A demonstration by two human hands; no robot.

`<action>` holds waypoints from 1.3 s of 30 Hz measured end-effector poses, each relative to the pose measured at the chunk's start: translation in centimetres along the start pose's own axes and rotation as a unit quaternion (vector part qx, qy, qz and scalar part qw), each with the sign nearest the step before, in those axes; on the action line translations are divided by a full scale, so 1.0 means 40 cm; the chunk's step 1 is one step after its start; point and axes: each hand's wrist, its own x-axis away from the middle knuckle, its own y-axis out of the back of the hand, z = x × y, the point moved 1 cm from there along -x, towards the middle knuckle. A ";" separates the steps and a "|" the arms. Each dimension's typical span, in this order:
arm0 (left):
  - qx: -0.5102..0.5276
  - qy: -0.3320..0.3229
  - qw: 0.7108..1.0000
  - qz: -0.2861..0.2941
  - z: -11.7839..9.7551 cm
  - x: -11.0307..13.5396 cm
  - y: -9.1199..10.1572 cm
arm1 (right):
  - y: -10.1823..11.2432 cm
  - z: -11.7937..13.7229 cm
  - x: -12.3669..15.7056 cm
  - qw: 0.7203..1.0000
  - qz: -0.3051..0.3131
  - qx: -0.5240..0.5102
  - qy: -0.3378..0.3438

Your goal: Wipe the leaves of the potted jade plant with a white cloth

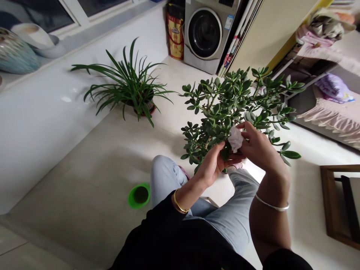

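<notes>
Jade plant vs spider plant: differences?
The jade plant has thick oval leaves on branching stems; the spider plant has long, narrow, arching blades. The jade plant's pot is hidden; the spider plant's reddish pot shows. Both are green.

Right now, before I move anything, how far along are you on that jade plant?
Nothing looks clearly finished: from here, the leaves of the jade plant all look alike. In hand, the right hand holds a crumpled white tissue against the lower leaves, with the left hand among the leaves beside it. Left: the upper branches, which neither hand touches, though whether they need anything cannot be told.
</notes>
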 end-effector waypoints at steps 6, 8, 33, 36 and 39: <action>0.001 0.005 1.000 -0.010 -0.004 0.001 -0.001 | -0.022 -0.024 -0.006 0.989 0.009 -0.145 -0.021; -0.007 0.004 1.000 -0.012 -0.004 0.000 0.000 | -0.028 -0.026 -0.006 0.982 0.001 -0.186 -0.033; 0.045 -0.014 0.999 0.004 -0.004 0.011 -0.005 | -0.051 -0.038 0.007 0.952 -0.275 -0.133 0.012; 0.041 -0.026 0.999 0.014 -0.001 0.015 -0.002 | -0.048 -0.040 0.010 0.943 -0.306 -0.132 0.001; 0.037 -0.044 0.998 0.018 0.003 0.016 0.002 | -0.033 -0.041 0.016 0.929 -0.348 -0.127 0.003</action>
